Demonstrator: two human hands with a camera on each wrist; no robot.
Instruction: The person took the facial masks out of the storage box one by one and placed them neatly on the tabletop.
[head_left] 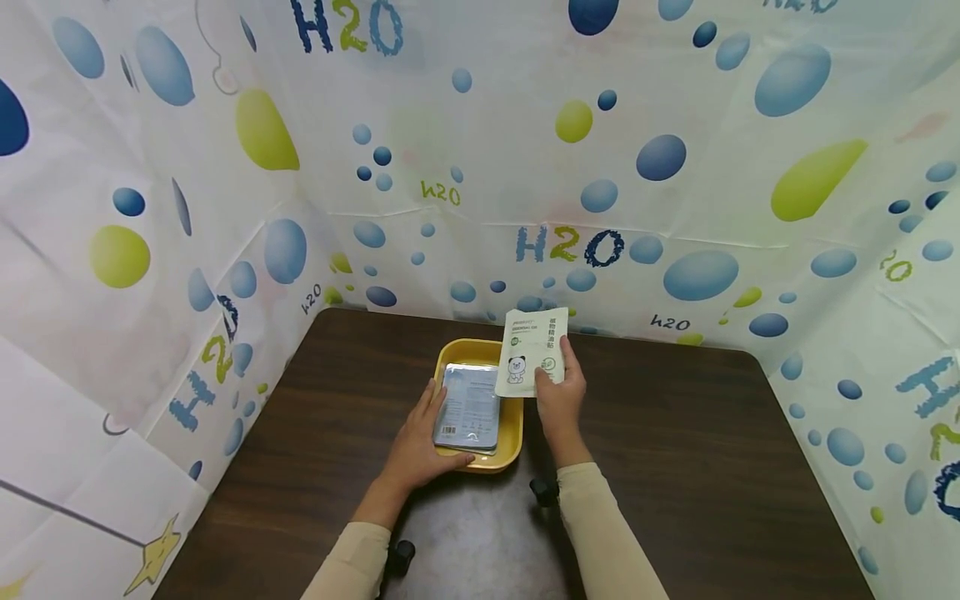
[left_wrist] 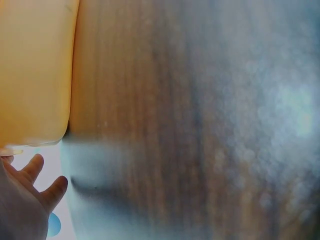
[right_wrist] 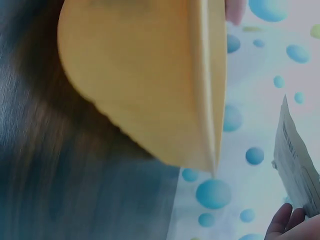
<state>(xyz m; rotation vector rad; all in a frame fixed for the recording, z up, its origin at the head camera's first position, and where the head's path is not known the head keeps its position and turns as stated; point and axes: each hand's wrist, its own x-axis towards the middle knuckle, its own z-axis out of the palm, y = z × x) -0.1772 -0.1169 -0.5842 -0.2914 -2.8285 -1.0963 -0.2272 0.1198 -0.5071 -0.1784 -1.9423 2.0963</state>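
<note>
A yellow tray [head_left: 513, 446] sits on the table. My left hand [head_left: 416, 446] lies along the tray's left side in the head view, fingers extended and thumb at the front rim. The left wrist view shows this hand [left_wrist: 25, 200] with spread fingers beside the tray [left_wrist: 35, 70]. Inside the tray lies a blue-grey packet [head_left: 468, 404] with a barcode, on top of something mostly hidden. My right hand [head_left: 562, 408] pinches a pale green packet of patches [head_left: 528, 346], printed with a cartoon bear, above the tray's back right corner. That packet [right_wrist: 297, 165] appears edge-on in the right wrist view.
The dark wooden table [head_left: 675, 450] extends to both sides of the tray. A white sheet [head_left: 480, 150] with blue and green drops hangs behind it and along both sides. Dark wrist-camera pieces [head_left: 543, 492] sit by the cuffs.
</note>
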